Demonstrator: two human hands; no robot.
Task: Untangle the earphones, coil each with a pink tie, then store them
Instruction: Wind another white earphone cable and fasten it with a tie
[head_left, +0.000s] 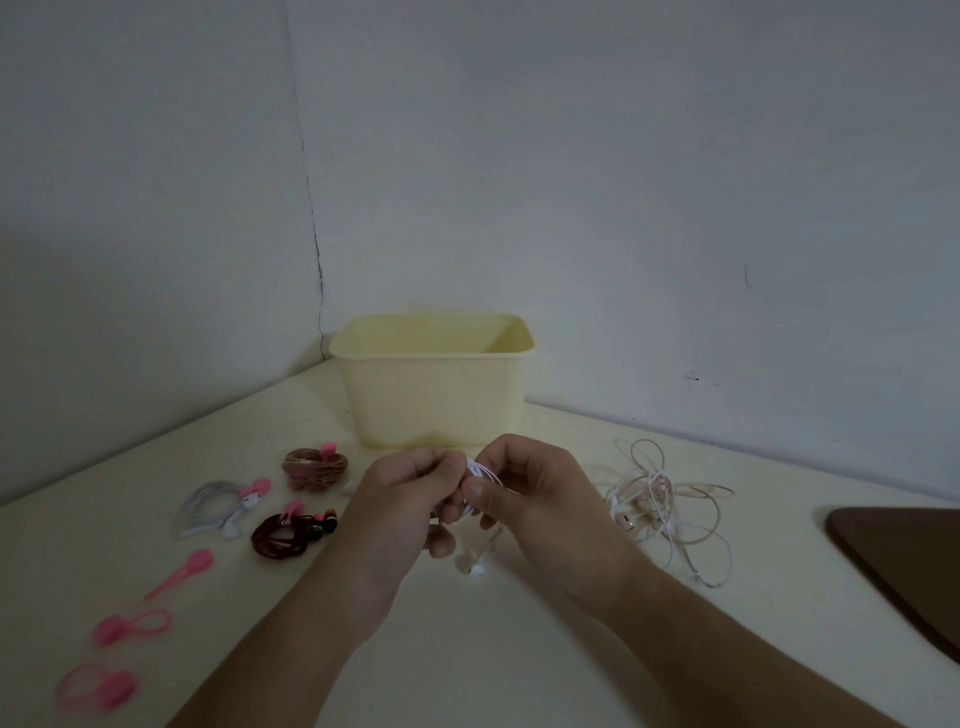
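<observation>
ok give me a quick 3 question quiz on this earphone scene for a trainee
1. True or false: the yellow tub stands at the back of the table, behind both hands.
2. How many coiled, tied earphone sets lie left of the hands? A) one B) three C) five
3. Fill in: the left hand and right hand together hold a ____ earphone cable.

Key
1. True.
2. B: the brown coil, the grey-white coil and the dark red coil.
3. White. The tangled pile lies to the right, and loose pink ties lie at the left.
</observation>
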